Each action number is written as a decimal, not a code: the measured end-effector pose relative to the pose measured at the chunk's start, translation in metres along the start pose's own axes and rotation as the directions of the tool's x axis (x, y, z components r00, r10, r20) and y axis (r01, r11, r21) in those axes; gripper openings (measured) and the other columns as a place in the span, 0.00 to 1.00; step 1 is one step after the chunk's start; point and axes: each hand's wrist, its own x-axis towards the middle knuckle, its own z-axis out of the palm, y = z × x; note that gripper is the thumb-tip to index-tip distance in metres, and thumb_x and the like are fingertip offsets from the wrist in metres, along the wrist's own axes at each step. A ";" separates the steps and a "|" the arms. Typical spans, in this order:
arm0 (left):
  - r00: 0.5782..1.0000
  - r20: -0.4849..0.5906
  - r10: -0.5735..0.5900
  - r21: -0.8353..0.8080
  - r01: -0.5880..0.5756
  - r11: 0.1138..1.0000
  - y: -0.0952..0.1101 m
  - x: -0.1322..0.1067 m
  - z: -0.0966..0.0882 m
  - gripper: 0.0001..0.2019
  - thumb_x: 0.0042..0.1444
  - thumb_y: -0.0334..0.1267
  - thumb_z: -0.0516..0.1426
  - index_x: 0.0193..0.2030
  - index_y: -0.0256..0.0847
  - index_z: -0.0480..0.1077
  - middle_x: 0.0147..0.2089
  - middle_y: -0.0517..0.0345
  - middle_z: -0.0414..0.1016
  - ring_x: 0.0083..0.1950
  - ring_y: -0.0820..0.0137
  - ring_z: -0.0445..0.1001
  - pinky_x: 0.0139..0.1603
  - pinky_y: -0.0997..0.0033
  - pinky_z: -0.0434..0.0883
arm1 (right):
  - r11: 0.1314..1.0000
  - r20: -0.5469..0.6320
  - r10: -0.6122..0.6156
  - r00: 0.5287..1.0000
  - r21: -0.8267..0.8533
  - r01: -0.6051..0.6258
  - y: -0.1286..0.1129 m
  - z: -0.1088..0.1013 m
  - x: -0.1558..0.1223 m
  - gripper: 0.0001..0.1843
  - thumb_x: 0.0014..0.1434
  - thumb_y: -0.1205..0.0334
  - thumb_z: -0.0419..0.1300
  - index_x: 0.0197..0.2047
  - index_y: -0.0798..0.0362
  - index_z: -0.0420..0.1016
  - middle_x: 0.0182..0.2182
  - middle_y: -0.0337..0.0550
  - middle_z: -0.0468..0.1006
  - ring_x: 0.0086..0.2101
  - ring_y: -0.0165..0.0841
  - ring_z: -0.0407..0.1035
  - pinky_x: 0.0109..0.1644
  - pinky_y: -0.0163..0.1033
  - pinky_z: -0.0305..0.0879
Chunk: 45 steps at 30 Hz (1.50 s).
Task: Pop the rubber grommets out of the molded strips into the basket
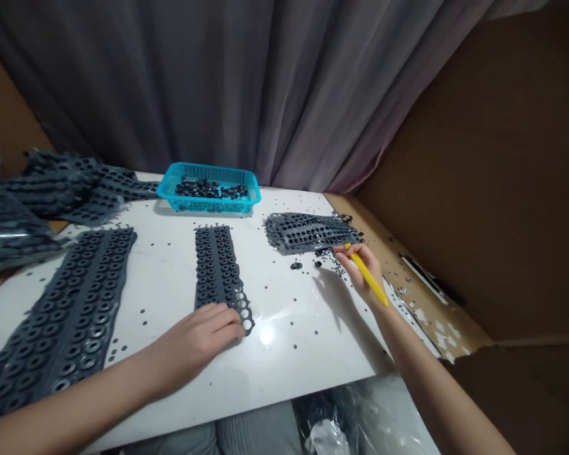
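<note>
My left hand (213,328) lies over the near end of a narrow dark rubber sheet (215,262) with rows of moulded rings, its fingers bent together on it. Beside those fingers, some places in the sheet are round holes showing white. In my right hand (360,268) is a slim yellow-handled tool (367,275), gripped between thumb and fingers. Its thin dark tip points left, near a pile of punched-out sheets (308,230); what kind of tool it is cannot be made out. Small loose rubber pieces (296,265) lie just below that pile.
A blue basket (208,205) holding many small black rings stands at the back of the white table (171,278). Left of it are crumpled perforated sheets (71,183) and a larger ringed sheet (76,303). Scraps dot the tabletop. A black-and-white strip (424,278) lies on cardboard at right.
</note>
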 end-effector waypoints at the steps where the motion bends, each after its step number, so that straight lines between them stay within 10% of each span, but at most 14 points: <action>1: 1.000 0.018 0.009 -0.002 -0.009 1.000 0.002 -0.001 -0.003 0.15 0.62 0.24 0.44 0.44 0.40 0.69 0.41 0.52 0.73 0.40 0.68 0.68 0.41 0.70 0.65 | 1.000 0.061 -0.002 0.998 -0.027 0.004 -0.005 0.006 -0.009 0.12 0.53 0.56 0.64 0.32 0.49 0.63 0.39 0.47 0.79 0.41 0.41 0.73 0.45 0.48 0.68; 8: 0.985 0.143 0.091 0.021 -0.095 0.995 0.023 -0.013 0.003 0.15 0.61 0.24 0.44 0.41 0.39 0.70 0.36 0.53 0.74 0.37 0.69 0.69 0.40 0.71 0.65 | 0.976 0.333 0.077 0.940 0.168 -0.140 -0.048 0.087 -0.043 0.13 0.60 0.53 0.56 0.42 0.52 0.71 0.32 0.44 0.78 0.36 0.36 0.73 0.45 0.46 0.67; 15: 0.991 0.063 -0.117 -0.013 0.118 0.993 0.022 -0.014 -0.021 0.08 0.60 0.36 0.53 0.44 0.42 0.70 0.44 0.52 0.75 0.46 0.64 0.68 0.53 0.60 0.61 | 0.802 0.548 0.213 0.809 0.375 -0.465 -0.058 0.133 -0.058 0.09 0.56 0.63 0.53 0.40 0.52 0.69 0.19 0.35 0.74 0.22 0.29 0.66 0.27 0.34 0.62; 20: 0.938 0.047 -0.342 -0.031 0.344 0.939 -0.013 0.017 -0.027 0.06 0.57 0.35 0.53 0.38 0.40 0.71 0.38 0.53 0.73 0.42 0.63 0.68 0.43 0.64 0.65 | 0.855 0.491 0.311 0.814 0.230 -0.466 -0.063 0.140 -0.069 0.04 0.47 0.67 0.55 0.24 0.54 0.70 0.16 0.35 0.71 0.17 0.26 0.61 0.21 0.31 0.57; 28: 0.949 0.132 -0.287 -0.151 0.305 0.940 -0.045 0.041 -0.011 0.07 0.50 0.30 0.56 0.37 0.37 0.72 0.34 0.56 0.69 0.35 0.70 0.68 0.36 0.72 0.65 | 0.914 0.500 0.302 0.812 0.090 -0.396 -0.065 0.142 -0.070 0.05 0.46 0.68 0.54 0.23 0.54 0.71 0.16 0.36 0.71 0.19 0.28 0.65 0.25 0.32 0.61; 38: 0.899 0.382 -0.213 0.273 0.110 0.956 -0.033 0.058 -0.014 0.05 0.54 0.31 0.57 0.36 0.35 0.73 0.34 0.53 0.71 0.37 0.66 0.73 0.37 0.70 0.67 | 0.984 0.474 0.179 0.862 -0.074 -0.163 -0.073 0.146 -0.069 0.09 0.46 0.69 0.51 0.17 0.53 0.61 0.14 0.35 0.63 0.20 0.27 0.57 0.25 0.32 0.51; 45: 0.952 0.303 0.030 0.590 -0.212 0.779 -0.027 0.042 0.005 0.08 0.57 0.23 0.52 0.32 0.32 0.71 0.30 0.51 0.70 0.34 0.64 0.71 0.34 0.67 0.64 | 0.983 0.475 0.177 0.862 -0.039 -0.180 -0.067 0.145 -0.070 0.07 0.46 0.69 0.52 0.19 0.54 0.65 0.15 0.35 0.66 0.21 0.27 0.58 0.26 0.31 0.53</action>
